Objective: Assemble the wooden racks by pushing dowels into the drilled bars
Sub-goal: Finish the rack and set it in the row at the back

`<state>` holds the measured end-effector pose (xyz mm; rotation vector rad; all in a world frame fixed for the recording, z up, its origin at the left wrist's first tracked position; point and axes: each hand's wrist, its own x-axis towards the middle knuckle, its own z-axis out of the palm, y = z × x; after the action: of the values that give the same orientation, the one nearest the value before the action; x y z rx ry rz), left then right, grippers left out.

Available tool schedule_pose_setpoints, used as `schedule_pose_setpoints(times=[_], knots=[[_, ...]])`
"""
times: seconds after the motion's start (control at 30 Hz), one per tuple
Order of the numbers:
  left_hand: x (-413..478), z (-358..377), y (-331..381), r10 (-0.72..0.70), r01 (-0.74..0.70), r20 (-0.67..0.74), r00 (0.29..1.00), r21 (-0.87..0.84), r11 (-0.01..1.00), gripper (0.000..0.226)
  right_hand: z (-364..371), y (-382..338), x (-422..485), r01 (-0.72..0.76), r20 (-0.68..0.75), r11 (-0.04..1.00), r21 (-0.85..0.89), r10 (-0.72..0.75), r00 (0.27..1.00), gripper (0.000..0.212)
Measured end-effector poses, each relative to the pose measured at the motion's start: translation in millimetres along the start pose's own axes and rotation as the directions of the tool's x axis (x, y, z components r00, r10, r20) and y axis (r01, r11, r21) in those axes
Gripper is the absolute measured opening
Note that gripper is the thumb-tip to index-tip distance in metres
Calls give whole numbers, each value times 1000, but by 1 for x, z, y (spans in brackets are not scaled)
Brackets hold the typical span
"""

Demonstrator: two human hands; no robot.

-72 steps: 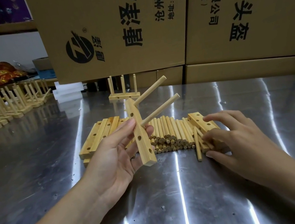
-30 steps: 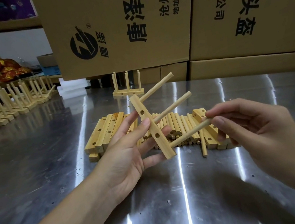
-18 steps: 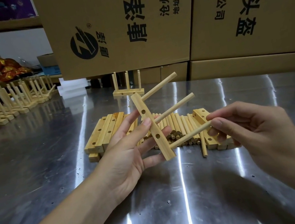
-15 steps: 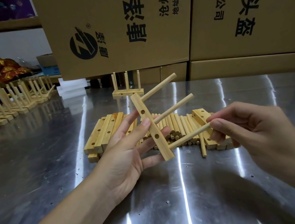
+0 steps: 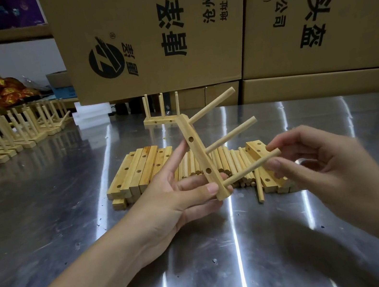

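On a glossy steel table (image 5: 45,219) backed by printed cardboard boxes (image 5: 135,13), holds a drilled bar (image 5: 199,156) tilted and clear of the surface. Grips it with the left hand (image 5: 168,202), thumb across the lower near face, fingers behind. Two dowels (image 5: 231,134) seated in the bar, jutting up to the right. Pinches with the right hand (image 5: 319,166) the outer end of a third dowel (image 5: 251,168), set into the bar near its bottom end; depth of seating not discernible. Behind the hands, on the table: loose dowels (image 5: 227,162) in a row, stacked bars (image 5: 138,172) to their left, more bars (image 5: 256,150) to their right, a single dowel (image 5: 259,189) lying in front. Farther back, one finished rack (image 5: 163,120) upright; far left, rows of racks (image 5: 17,133).
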<state>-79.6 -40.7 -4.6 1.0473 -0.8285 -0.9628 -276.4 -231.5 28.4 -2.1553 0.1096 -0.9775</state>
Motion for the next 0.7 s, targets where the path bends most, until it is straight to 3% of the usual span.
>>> schedule_pose_setpoints(times=[0.2,0.5,0.7], knots=[[-1,0,3,-2,3,-14,1000,131,991,84,0,6,-1,112,139,941,-318,-71,988,16],[-3,3,6,1,1,-20,1000,132,991,78,-4,11,2,165,200,913,-372,-95,975,33],[-4,7,3,102,-90,-54,993,183,979,79,1,12,-1,1,193,968,-250,49,980,59]])
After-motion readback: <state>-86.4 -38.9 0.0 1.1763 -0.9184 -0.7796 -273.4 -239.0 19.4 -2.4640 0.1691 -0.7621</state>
